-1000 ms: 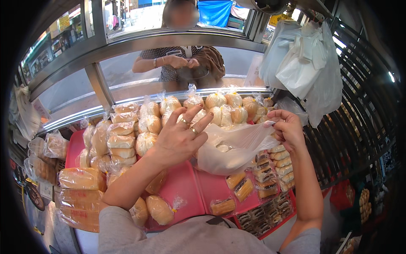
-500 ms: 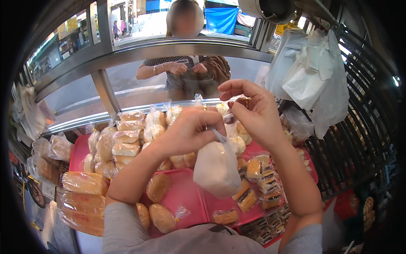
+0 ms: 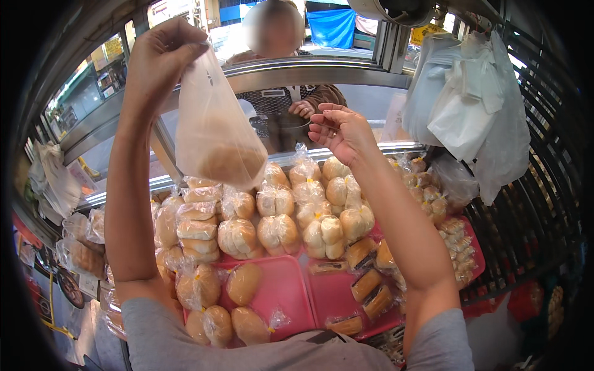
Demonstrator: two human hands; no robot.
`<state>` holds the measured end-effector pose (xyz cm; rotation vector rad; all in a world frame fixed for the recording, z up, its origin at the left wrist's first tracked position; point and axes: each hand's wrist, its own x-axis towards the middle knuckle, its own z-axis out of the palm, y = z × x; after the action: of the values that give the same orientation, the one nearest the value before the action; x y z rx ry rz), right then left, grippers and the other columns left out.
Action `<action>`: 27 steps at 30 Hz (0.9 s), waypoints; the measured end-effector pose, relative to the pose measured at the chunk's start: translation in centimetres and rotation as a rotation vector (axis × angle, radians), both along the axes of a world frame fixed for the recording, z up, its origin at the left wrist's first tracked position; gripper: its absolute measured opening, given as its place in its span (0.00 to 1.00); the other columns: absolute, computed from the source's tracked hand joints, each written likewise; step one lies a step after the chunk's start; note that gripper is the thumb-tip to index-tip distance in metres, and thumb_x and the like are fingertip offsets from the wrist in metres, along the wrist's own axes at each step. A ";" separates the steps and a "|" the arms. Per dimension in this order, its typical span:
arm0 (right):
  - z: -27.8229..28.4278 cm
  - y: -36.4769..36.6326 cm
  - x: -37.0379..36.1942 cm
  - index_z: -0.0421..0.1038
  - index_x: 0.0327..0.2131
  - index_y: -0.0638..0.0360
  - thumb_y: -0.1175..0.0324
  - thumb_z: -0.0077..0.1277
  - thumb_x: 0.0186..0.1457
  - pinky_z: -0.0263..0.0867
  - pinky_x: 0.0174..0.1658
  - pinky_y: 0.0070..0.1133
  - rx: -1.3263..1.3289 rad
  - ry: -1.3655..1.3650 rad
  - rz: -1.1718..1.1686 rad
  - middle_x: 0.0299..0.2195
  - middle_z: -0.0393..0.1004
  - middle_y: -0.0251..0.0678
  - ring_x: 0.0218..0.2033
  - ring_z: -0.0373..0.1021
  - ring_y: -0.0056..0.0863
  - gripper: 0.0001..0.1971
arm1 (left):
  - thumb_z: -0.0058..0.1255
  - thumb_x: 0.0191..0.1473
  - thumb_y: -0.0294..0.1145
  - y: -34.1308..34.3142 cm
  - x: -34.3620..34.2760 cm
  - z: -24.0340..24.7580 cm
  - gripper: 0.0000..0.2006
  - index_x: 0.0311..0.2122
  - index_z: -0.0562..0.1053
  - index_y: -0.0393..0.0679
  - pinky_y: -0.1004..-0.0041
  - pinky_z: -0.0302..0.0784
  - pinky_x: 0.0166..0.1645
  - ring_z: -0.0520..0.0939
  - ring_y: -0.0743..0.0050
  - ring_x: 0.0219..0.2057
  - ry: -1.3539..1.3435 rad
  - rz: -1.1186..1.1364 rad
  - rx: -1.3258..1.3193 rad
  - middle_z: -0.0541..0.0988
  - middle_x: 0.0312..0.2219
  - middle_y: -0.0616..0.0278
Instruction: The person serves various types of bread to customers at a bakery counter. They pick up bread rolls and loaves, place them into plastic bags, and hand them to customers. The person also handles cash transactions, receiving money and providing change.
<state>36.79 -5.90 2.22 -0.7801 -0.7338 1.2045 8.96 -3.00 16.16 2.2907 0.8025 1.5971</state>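
Raised high at the left, my left hand (image 3: 164, 59) pinches the gathered top of a translucent white plastic bag (image 3: 213, 123). The bag hangs at a slant over the bread. A brown, bread-like shape shows through its lower part. My right hand (image 3: 343, 133) is in front of the window opening, its fingers loosely curled and apart, with nothing visible in them. Below both arms, bagged buns (image 3: 278, 232) stand in rows. Across the counter, a person's hand (image 3: 302, 109) is near a dark container (image 3: 288, 130).
Pink trays (image 3: 281, 297) hold round buns (image 3: 244, 284) and wrapped dark-filled rolls (image 3: 366, 284). White plastic bags (image 3: 467, 117) hang at the right beside dark slats (image 3: 526, 204). A metal window frame (image 3: 297, 77) runs between me and the other person.
My left hand has lifted the bag up and to the left, away from the trays. My right hand has shifted slightly left and lower. The person opposite has lowered one hand from view.
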 end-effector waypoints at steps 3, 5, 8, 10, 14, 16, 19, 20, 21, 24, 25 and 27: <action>-0.3 1.8 0.0 0.66 0.41 0.66 0.72 0.42 0.59 0.74 0.38 0.34 -0.012 0.144 -0.029 0.32 0.72 0.46 0.33 0.72 0.39 0.09 | 0.49 0.49 0.21 3.9 -0.1 1.7 0.06 0.34 0.75 0.40 0.83 0.69 0.30 0.74 0.87 0.25 -0.029 0.153 0.040 0.75 0.26 0.69; -0.1 3.2 -0.3 0.64 0.44 0.70 0.68 0.39 0.63 0.73 0.45 0.37 0.023 0.256 0.004 0.38 0.71 0.52 0.39 0.72 0.44 0.13 | 0.46 0.49 0.20 6.9 -1.1 3.1 0.09 0.36 0.75 0.40 0.82 0.70 0.31 0.74 0.86 0.26 -0.082 0.180 0.070 0.75 0.27 0.68; 0.9 5.4 -2.4 0.58 0.48 0.73 0.62 0.35 0.66 0.68 0.51 0.42 0.102 0.392 0.004 0.47 0.63 0.57 0.48 0.66 0.50 0.19 | 0.42 0.49 0.16 13.1 -4.0 5.2 0.13 0.39 0.73 0.40 0.80 0.74 0.33 0.75 0.84 0.26 -0.126 0.159 0.052 0.75 0.30 0.66; 1.5 6.7 -4.3 0.53 0.51 0.74 0.60 0.33 0.66 0.65 0.54 0.44 0.127 0.494 0.027 0.50 0.57 0.58 0.52 0.62 0.52 0.22 | 0.46 0.49 0.22 17.2 -5.9 7.7 0.15 0.43 0.73 0.40 0.73 0.77 0.39 0.78 0.76 0.31 -0.134 0.109 0.045 0.76 0.34 0.61; 1.4 9.0 -2.8 0.48 0.55 0.75 0.55 0.26 0.68 0.56 0.61 0.47 0.257 0.669 0.074 0.54 0.51 0.56 0.58 0.56 0.52 0.27 | 0.43 0.55 0.24 12.5 4.0 7.5 0.11 0.41 0.73 0.33 0.67 0.78 0.26 0.81 0.61 0.24 -0.351 0.407 0.180 0.78 0.31 0.51; 1.9 9.2 -4.2 0.49 0.54 0.75 0.54 0.23 0.68 0.53 0.63 0.47 0.269 0.763 0.138 0.54 0.53 0.54 0.59 0.54 0.50 0.27 | 0.44 0.54 0.25 13.1 3.8 8.7 0.11 0.41 0.73 0.33 0.67 0.78 0.28 0.81 0.61 0.25 -0.310 0.490 0.252 0.78 0.31 0.51; 1.0 9.0 -4.7 0.51 0.51 0.76 0.55 0.22 0.68 0.53 0.63 0.47 0.317 0.713 0.086 0.52 0.55 0.55 0.58 0.55 0.51 0.26 | 0.46 0.53 0.27 14.7 4.6 8.9 0.12 0.41 0.73 0.33 0.67 0.78 0.30 0.81 0.61 0.26 -0.253 0.560 0.303 0.78 0.32 0.51; 0.8 9.0 -4.5 0.52 0.50 0.75 0.56 0.22 0.68 0.54 0.62 0.47 0.268 0.759 0.079 0.51 0.56 0.55 0.57 0.56 0.52 0.25 | 0.46 0.53 0.27 15.2 4.8 8.8 0.12 0.42 0.73 0.34 0.67 0.78 0.30 0.81 0.61 0.27 -0.237 0.578 0.316 0.78 0.32 0.51; 0.5 9.0 -3.9 0.53 0.49 0.75 0.57 0.22 0.68 0.55 0.62 0.47 0.221 0.802 0.065 0.51 0.57 0.56 0.57 0.57 0.53 0.24 | 0.46 0.52 0.28 15.7 5.3 8.6 0.13 0.42 0.73 0.34 0.67 0.78 0.31 0.81 0.61 0.27 -0.222 0.589 0.323 0.78 0.32 0.51; -0.9 8.5 -2.6 0.55 0.47 0.75 0.58 0.22 0.68 0.59 0.60 0.47 0.181 0.821 0.076 0.48 0.60 0.57 0.55 0.60 0.55 0.23 | 0.48 0.51 0.29 17.0 6.7 8.2 0.14 0.42 0.73 0.34 0.66 0.78 0.33 0.81 0.60 0.29 -0.174 0.621 0.349 0.79 0.33 0.50; -1.6 8.1 -2.4 0.55 0.46 0.75 0.59 0.22 0.68 0.60 0.59 0.46 0.180 0.812 0.091 0.47 0.61 0.58 0.54 0.60 0.56 0.23 | 0.48 0.50 0.30 17.3 6.8 8.0 0.14 0.42 0.73 0.34 0.66 0.78 0.33 0.81 0.60 0.29 -0.157 0.633 0.359 0.79 0.33 0.50; -3.0 6.7 -1.6 0.58 0.45 0.73 0.58 0.24 0.68 0.63 0.57 0.45 0.173 0.735 0.157 0.45 0.64 0.57 0.52 0.63 0.55 0.23 | 0.49 0.50 0.31 18.0 7.2 7.8 0.15 0.42 0.73 0.34 0.66 0.78 0.35 0.81 0.60 0.30 -0.128 0.650 0.373 0.79 0.33 0.50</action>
<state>35.14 0.78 -0.77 -0.1026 -0.2811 1.4224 16.13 14.96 23.91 2.2500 1.4218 2.3073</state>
